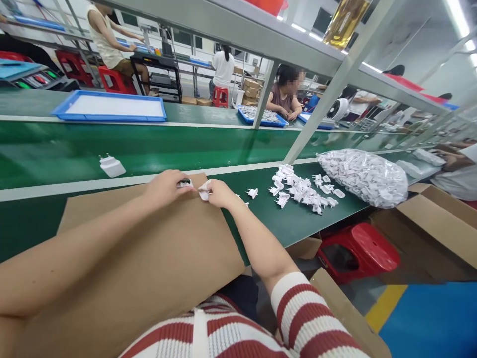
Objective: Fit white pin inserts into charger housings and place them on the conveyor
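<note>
Over the far edge of a cardboard sheet (179,248), my left hand (167,188) is closed around a white charger housing (185,183), whose open end looks dark inside. A small gap away, my right hand (219,193) pinches a white plug piece (204,191) between thumb and fingers. Its exact shape is partly hidden by the fingers. Right of that hand, a single plug piece (252,193) lies on the green table, and farther right spreads a loose pile of white plug pieces (301,189). A white charger with two pins (112,166) lies on the green conveyor belt (167,144).
A clear bag full of white pieces (367,176) sits right of the pile. Slanting metal posts (324,99) rise behind the table. Across the belt are a blue tray (115,117) and a seated co-worker (285,92). A red stool (359,251) and open cartons (439,223) stand at right.
</note>
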The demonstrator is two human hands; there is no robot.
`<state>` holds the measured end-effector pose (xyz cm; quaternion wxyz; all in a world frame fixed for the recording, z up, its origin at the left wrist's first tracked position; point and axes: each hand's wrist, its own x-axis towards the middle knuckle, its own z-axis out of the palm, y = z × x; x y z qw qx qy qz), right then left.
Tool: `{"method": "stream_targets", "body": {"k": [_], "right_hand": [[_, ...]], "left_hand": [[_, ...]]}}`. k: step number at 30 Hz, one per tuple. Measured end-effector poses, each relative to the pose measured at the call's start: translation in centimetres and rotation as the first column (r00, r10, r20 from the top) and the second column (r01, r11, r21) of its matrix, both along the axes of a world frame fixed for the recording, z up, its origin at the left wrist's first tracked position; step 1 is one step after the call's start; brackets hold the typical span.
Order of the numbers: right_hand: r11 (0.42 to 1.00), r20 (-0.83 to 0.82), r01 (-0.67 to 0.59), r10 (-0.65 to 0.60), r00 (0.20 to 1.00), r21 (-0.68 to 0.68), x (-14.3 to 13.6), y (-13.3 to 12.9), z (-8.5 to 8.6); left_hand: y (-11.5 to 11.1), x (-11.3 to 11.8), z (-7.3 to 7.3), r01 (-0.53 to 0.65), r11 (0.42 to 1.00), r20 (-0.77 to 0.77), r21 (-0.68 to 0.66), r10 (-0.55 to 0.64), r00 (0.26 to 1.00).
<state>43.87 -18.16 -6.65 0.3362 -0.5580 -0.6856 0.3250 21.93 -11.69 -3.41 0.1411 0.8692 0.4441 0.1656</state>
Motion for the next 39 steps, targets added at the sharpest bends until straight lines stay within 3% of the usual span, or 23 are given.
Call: {"method": "stream_targets", "body": {"k": [4, 8, 14, 19, 22, 24, 28, 31, 34, 39], "right_hand": [[0.996, -0.056, 0.064, -0.067, 0.996, -0.066, -0.3, -0.1, -0.6], [0.982, -0.178, 0.08, -0.112, 0.978, -0.174, 0.3, 0.2, -0.4], [0.947, -0.609, -0.037, -0.176, 0.773, -0.32, 0.4, -0.3, 0.6], [0.938, -0.711, -0.122, -0.156, 0.686, -0.324, 0.0, -0.6, 0.8], [0.968, -0.701, -0.065, -0.13, 0.701, -0.244, -0.5, -0.8, 0.5], [0.989, -0.654, -0.022, -0.078, 0.753, -0.144, -1.0, -1.0, 0.3], [0.997, -0.453, -0.057, 0.076, 0.888, 0.056, -1.6, -1.5, -0.3], [0.987, -0.274, -0.08, 0.117, 0.955, 0.142, -1.3, -1.6, -0.7], [0.991, -0.259, -0.046, 0.077, 0.963, 0.125, -1.2, -1.5, -0.7], [0.999, -0.498, 0.016, -0.036, 0.867, -0.044, -1.9, -1.5, 0.2]], "left_hand": [[-4.0, -1.1, -2.1, -0.058, 0.981, 0.131, -0.186, 0.084, 0.988], [-5.0, -1.4, -4.1, -0.11, 0.942, 0.241, -0.318, 0.192, 0.951], [-5.6, -1.1, -5.4, -0.03, 0.9, 0.428, -0.436, 0.236, 0.872], [-6.3, -0.8, -5.5, -0.012, 0.903, 0.467, -0.43, 0.234, 0.852], [-6.4, -0.7, -5.5, -0.006, 0.898, 0.471, -0.439, 0.236, 0.85], [-6.4, -0.7, -5.5, -0.001, 0.893, 0.468, -0.45, 0.236, 0.851], [-6.3, -0.6, -5.6, -0.013, 0.887, 0.457, -0.463, 0.25, 0.854], [-6.3, -0.6, -5.6, 0.005, 0.892, 0.47, -0.452, 0.234, 0.851], [-6.2, -0.6, -5.6, 0.006, 0.89, 0.468, -0.456, 0.234, 0.852], [-6.4, -0.5, -5.4, 0.003, 0.88, 0.462, -0.474, 0.246, 0.852]]}}
